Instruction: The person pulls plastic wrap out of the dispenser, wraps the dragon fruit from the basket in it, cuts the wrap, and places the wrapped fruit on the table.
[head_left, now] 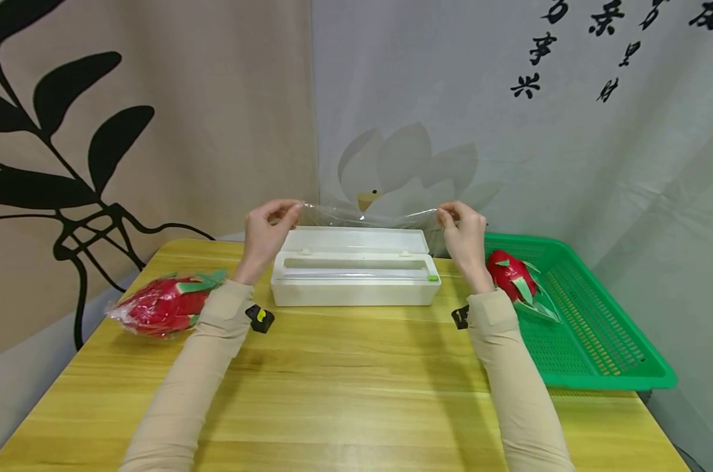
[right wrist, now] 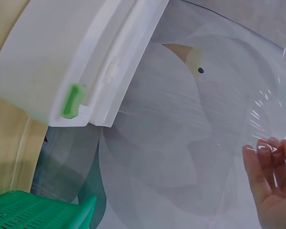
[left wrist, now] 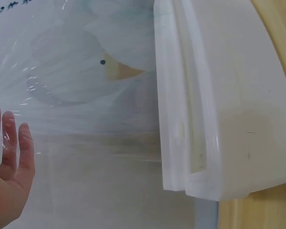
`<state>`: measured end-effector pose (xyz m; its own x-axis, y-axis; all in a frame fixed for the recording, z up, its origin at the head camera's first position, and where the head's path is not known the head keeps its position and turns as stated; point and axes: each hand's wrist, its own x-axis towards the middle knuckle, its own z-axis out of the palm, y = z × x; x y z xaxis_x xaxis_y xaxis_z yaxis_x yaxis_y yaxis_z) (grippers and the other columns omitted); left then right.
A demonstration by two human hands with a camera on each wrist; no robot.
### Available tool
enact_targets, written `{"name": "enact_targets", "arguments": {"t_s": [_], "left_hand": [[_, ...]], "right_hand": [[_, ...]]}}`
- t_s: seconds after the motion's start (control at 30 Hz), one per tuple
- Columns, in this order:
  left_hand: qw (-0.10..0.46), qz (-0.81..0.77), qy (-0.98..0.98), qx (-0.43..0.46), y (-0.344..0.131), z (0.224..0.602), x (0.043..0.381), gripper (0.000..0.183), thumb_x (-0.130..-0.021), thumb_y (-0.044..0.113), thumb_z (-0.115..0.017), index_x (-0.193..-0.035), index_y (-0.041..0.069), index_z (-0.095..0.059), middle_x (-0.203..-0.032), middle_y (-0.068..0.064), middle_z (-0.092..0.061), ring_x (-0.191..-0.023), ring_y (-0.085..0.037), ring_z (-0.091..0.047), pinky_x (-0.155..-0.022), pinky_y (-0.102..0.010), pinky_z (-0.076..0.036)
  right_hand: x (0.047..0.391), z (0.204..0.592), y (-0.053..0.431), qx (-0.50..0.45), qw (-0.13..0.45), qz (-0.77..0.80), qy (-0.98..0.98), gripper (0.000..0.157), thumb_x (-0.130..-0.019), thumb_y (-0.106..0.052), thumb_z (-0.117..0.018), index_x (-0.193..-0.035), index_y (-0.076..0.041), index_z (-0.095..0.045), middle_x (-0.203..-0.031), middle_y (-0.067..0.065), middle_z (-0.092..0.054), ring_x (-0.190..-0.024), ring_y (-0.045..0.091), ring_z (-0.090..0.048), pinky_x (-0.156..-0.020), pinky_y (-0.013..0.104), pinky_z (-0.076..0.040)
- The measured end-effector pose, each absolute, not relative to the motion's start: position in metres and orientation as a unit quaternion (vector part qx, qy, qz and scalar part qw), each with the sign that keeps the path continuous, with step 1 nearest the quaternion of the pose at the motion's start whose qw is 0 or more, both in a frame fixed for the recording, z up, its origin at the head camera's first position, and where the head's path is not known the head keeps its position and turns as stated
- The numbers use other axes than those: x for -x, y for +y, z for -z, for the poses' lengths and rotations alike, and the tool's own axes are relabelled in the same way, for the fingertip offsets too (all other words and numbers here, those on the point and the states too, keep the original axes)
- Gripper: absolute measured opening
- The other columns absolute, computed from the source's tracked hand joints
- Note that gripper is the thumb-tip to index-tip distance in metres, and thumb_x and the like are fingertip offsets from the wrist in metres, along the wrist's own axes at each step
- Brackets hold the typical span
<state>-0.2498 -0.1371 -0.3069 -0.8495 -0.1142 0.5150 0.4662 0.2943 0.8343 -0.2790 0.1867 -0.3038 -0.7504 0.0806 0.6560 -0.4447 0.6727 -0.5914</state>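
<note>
A clear sheet of cling film [head_left: 368, 216] stretches between my two hands, above and behind a white cling film dispenser box [head_left: 356, 293]. My left hand [head_left: 269, 233] pinches its left end; my right hand [head_left: 464, 237] pinches the right end. Shiny creases fan out from the fingers in both wrist views. The box's lid [head_left: 356, 240] stands raised at the back, and a roll [head_left: 350, 273] shows in the slot. A green slide cutter [right wrist: 72, 101] sits at the right end of the box's front edge.
A red dragon fruit [head_left: 170, 303] wrapped in clear film lies on the wooden table [head_left: 344, 393] by the left forearm. Another dragon fruit [head_left: 511, 275] rests in a green basket [head_left: 604, 308] at the right. A printed cloth [head_left: 427, 78] hangs behind the table.
</note>
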Motion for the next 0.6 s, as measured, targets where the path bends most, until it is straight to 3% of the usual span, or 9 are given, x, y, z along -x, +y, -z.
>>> {"name": "enact_targets", "arguments": {"t_s": [0.27,0.53,0.6], "left_hand": [[0.268,0.594,-0.749,0.119,-0.143,0.318,0.27,0.025,-0.091,0.022,-0.065,-0.104,0.002,-0.071,-0.082,0.004,-0.069,-0.069,0.001,-0.059,-0.064,-0.012,-0.052],[0.278,0.603,-0.736,0.13,-0.142,0.312,0.266,0.025,-0.09,0.021,-0.065,-0.103,0.001,-0.071,-0.077,0.016,-0.064,-0.069,-0.003,-0.061,-0.064,-0.014,-0.055],[0.277,0.605,-0.735,0.13,-0.142,0.311,0.265,0.025,-0.09,0.021,-0.065,-0.103,0.001,-0.071,-0.078,0.012,-0.066,-0.07,-0.004,-0.061,-0.065,-0.015,-0.055]], "right_hand": [[0.28,0.297,0.188,-0.111,0.355,-0.385,-0.844,0.019,-0.094,-0.009,-0.058,-0.092,0.006,-0.068,-0.082,0.021,-0.07,-0.076,0.029,-0.063,-0.06,0.011,-0.036],[0.28,0.291,0.188,-0.108,0.362,-0.384,-0.843,0.02,-0.094,-0.012,-0.059,-0.094,0.005,-0.069,-0.085,0.019,-0.071,-0.076,0.027,-0.064,-0.059,0.008,-0.038],[0.279,0.291,0.189,-0.107,0.361,-0.384,-0.843,0.02,-0.094,-0.012,-0.058,-0.094,0.005,-0.069,-0.085,0.019,-0.071,-0.076,0.027,-0.064,-0.06,0.008,-0.039]]}}
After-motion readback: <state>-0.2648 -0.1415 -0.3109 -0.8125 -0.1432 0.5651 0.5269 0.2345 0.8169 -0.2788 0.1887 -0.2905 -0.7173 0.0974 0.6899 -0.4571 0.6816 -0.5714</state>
